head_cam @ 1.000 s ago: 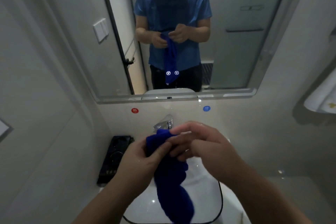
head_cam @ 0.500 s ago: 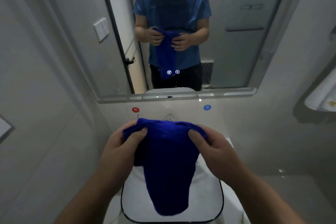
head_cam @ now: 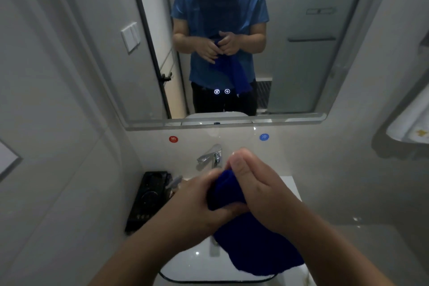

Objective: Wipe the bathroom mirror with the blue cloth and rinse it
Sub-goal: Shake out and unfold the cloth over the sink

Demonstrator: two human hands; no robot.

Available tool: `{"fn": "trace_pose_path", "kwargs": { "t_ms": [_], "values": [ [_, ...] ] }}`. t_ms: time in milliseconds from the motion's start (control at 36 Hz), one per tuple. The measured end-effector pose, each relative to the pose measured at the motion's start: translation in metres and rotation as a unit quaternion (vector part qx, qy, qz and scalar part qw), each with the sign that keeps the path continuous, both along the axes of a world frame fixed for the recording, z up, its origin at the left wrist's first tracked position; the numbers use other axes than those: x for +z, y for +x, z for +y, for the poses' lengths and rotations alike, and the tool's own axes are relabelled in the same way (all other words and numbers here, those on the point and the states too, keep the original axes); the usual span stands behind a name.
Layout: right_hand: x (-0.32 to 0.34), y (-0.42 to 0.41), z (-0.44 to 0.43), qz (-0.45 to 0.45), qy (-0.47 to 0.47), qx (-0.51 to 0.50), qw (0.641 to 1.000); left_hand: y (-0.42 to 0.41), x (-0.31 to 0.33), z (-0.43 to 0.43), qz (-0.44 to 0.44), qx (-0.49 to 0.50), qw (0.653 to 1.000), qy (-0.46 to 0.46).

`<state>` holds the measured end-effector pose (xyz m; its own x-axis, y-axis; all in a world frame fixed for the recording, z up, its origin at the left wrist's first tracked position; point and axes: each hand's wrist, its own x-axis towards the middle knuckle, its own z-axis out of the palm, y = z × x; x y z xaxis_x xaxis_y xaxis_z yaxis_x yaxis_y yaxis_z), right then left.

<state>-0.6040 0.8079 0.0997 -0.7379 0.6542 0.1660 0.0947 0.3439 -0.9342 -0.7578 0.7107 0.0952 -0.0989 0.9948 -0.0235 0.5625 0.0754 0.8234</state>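
Observation:
The blue cloth (head_cam: 253, 241) is bunched between both hands above the white sink (head_cam: 197, 264), its lower part hanging down over the basin. My left hand (head_cam: 197, 204) grips it from the left and below. My right hand (head_cam: 262, 188) presses on it from the right, fingers raised near the chrome tap (head_cam: 212, 155). The bathroom mirror (head_cam: 301, 53) fills the wall above and reflects a person holding the cloth. No water runs from the tap.
A black tray (head_cam: 148, 199) with small items sits left of the sink. Red (head_cam: 173, 139) and blue (head_cam: 264, 137) round stickers mark the wall under the mirror. A white shelf (head_cam: 408, 127) juts out at the right. Walls stand close on both sides.
The cloth, spread wide between both hands half a second ago, is now gathered into a bunch. My hands have come together, and the hanging part has swung to the right.

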Motion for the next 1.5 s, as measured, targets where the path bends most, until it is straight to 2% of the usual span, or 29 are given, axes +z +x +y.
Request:
{"fn": "trace_pose_path", "kwargs": {
  "t_ms": [111, 167, 250, 306, 417, 556, 694, 833, 944, 1083, 1139, 1278, 1361, 1444, 1500],
  "values": [
    [-0.006, 0.004, 0.003, 0.015, -0.014, -0.016, 1.0, 0.011, -0.007, 0.004, 0.081, 0.005, 0.996, 0.022],
    [-0.008, 0.008, 0.006, 0.018, -0.054, 0.001, 0.998, 0.013, -0.008, 0.004, 0.116, 0.017, 0.993, 0.024],
    [-0.01, 0.014, 0.007, 0.041, -0.107, 0.044, 0.992, 0.013, -0.006, 0.004, 0.122, 0.034, 0.991, 0.034],
    [-0.011, 0.018, 0.007, 0.054, -0.09, 0.061, 0.993, 0.013, -0.001, 0.003, 0.121, 0.04, 0.99, 0.056],
    [-0.019, 0.023, 0.007, 0.058, 0.028, 0.038, 0.997, 0.012, 0.011, 0.005, 0.174, 0.043, 0.981, 0.078],
    [-0.039, 0.024, 0.011, 0.082, 0.019, -0.029, 0.996, 0.012, 0.03, 0.002, 0.194, 0.06, 0.968, 0.149],
    [-0.055, 0.027, 0.007, -0.047, 0.052, 0.01, 0.998, 0.004, 0.05, -0.003, 0.123, 0.101, 0.956, 0.247],
    [-0.061, 0.029, 0.004, -0.112, -0.012, 0.018, 0.993, -0.003, 0.067, -0.009, 0.105, 0.173, 0.929, 0.309],
    [-0.065, 0.033, 0.001, -0.112, -0.11, 0.072, 0.985, -0.008, 0.073, -0.012, 0.104, 0.211, 0.92, 0.313],
    [-0.071, 0.036, -0.012, -0.114, -0.138, 0.105, 0.978, -0.02, 0.082, -0.012, 0.009, 0.285, 0.886, 0.366],
    [-0.071, 0.037, -0.014, -0.121, -0.15, 0.113, 0.975, -0.029, 0.085, -0.013, 0.004, 0.304, 0.874, 0.379],
    [-0.064, 0.052, -0.002, -0.105, -0.168, 0.105, 0.975, -0.05, 0.085, -0.021, 0.008, 0.328, 0.871, 0.365],
    [-0.061, 0.067, 0.01, -0.011, -0.252, 0.069, 0.965, -0.065, 0.082, -0.025, 0.006, 0.355, 0.879, 0.319],
    [-0.05, 0.078, 0.022, 0.157, -0.387, -0.038, 0.908, -0.078, 0.065, -0.022, -0.018, 0.381, 0.896, 0.227],
    [-0.039, 0.08, 0.033, 0.175, -0.445, -0.124, 0.869, -0.082, 0.045, -0.016, -0.073, 0.377, 0.913, 0.14]
  ]
}}
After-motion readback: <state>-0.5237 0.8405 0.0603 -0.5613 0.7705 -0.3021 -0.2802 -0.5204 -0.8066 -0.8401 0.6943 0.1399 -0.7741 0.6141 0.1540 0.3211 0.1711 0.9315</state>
